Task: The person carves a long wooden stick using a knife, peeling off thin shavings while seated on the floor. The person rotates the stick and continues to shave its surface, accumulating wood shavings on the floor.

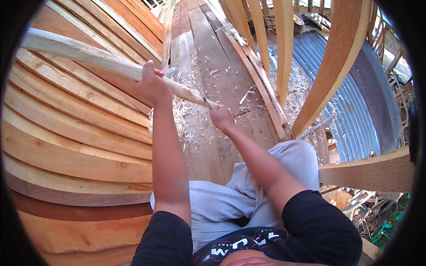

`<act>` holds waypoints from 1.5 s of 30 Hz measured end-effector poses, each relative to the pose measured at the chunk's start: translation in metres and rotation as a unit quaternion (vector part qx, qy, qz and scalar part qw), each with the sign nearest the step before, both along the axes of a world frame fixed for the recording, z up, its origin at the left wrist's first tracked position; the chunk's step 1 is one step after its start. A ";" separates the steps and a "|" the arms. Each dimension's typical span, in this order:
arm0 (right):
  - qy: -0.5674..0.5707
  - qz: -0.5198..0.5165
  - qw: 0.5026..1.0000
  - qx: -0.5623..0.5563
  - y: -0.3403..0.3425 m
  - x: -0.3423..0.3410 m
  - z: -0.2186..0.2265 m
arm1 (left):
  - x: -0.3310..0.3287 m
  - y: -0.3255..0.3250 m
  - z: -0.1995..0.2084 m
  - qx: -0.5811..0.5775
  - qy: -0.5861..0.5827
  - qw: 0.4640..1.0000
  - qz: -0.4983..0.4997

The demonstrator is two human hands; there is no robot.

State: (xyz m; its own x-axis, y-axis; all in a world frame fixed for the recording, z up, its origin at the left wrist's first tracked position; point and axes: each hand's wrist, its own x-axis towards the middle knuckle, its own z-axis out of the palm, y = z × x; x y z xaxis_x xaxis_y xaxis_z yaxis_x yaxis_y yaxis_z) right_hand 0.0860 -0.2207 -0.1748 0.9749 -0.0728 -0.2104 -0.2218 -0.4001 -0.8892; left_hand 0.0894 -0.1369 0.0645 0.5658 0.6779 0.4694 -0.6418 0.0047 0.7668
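Observation:
A long, pale, peeled wooden pole (84,54) slants from the upper left down to its narrower end in front of me. My left hand (153,85) is wrapped around it partway along. Close to that narrow end, my right hand (222,118) is closed on a knife (205,98). Its thin dark blade lies against the pole, while the handle is hidden in my fist. Curled wood shavings (179,116) are scattered over the plank floor (217,153) beneath the pole.
Stacked boards (80,150) fill the left side. Upright curved timbers (330,75) stand at the right, with corrugated metal sheets (341,106) beyond. Long wood strips (262,82) run along the floor's right edge. A small pale, clear-looking object (172,72) lies behind the pole.

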 end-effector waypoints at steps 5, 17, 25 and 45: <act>-0.001 0.018 1.000 -0.008 0.000 -0.010 0.029 | 0.009 0.021 0.001 -0.026 -0.017 0.999 -0.008; -0.049 -0.003 0.998 -0.048 0.012 -0.017 0.033 | 0.020 0.037 0.006 -0.042 -0.011 0.999 0.013; -0.075 0.005 0.997 -0.007 0.011 -0.023 0.074 | 0.003 0.037 -0.001 -0.041 -0.031 0.999 0.011; -0.039 0.004 0.999 -0.019 0.005 -0.012 0.046 | -0.016 -0.007 -0.004 0.022 -0.001 0.997 0.070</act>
State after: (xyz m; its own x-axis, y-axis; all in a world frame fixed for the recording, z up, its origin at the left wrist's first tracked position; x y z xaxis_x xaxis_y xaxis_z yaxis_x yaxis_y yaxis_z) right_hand 0.0736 -0.2155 -0.1288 0.9889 -0.0720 -0.1301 -0.1485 -0.4360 -0.8876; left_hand 0.0737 -0.1437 0.0604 0.4661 0.7287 0.5017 -0.6351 -0.1192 0.7632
